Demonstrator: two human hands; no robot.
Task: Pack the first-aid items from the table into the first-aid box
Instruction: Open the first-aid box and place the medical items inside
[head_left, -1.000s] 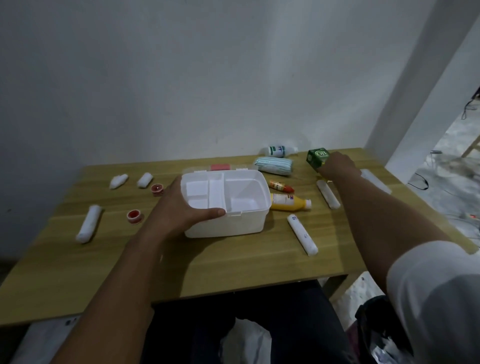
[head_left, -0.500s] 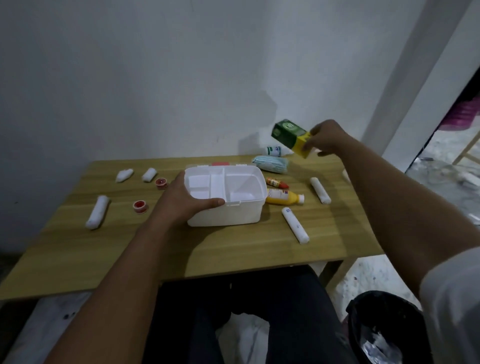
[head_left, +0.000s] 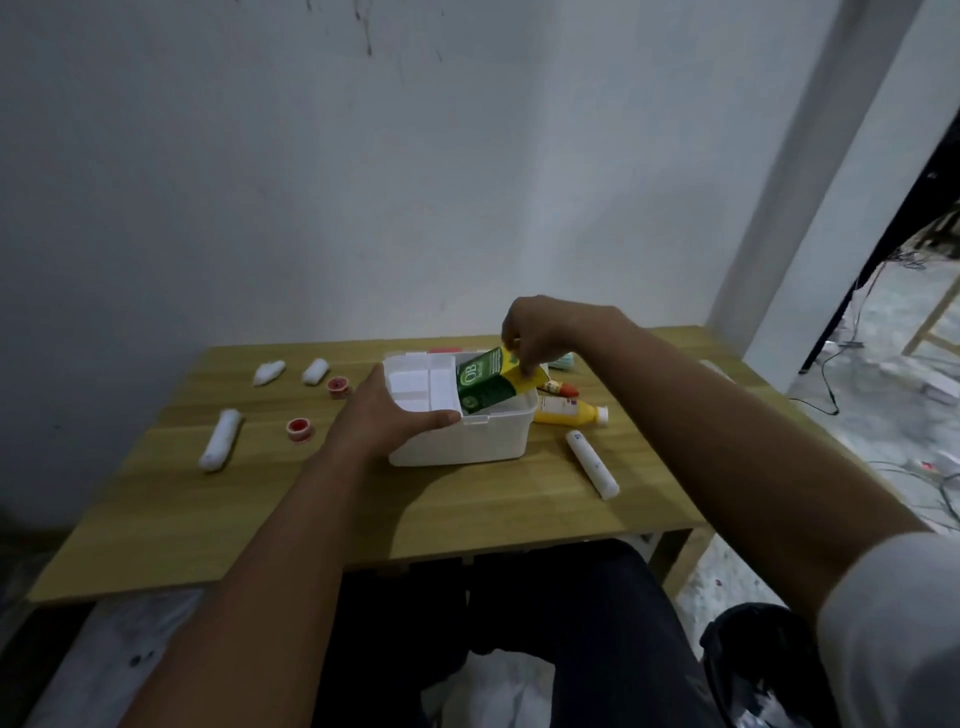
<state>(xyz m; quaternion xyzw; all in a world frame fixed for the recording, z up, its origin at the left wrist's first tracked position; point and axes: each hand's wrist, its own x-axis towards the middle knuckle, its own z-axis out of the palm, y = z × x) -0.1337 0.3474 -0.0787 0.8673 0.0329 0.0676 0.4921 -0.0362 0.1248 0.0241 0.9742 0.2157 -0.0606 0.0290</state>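
The first-aid box sits mid-frame on the table, its near left rim clasped by the left hand. Right of that, the right hand pinches a tilted green carton over the right compartment; it could jam against the divider.

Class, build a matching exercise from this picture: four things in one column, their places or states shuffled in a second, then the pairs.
Things:
1. green and yellow carton
2. yellow bottle
3. left hand
4. long white roll

Places or states:
A. lying far left on the table
B. gripping the white box's near rim
C. tilted, entering the box, held by the right hand
D. lying right of the box

Pairs: 1-C, 2-D, 3-B, 4-A
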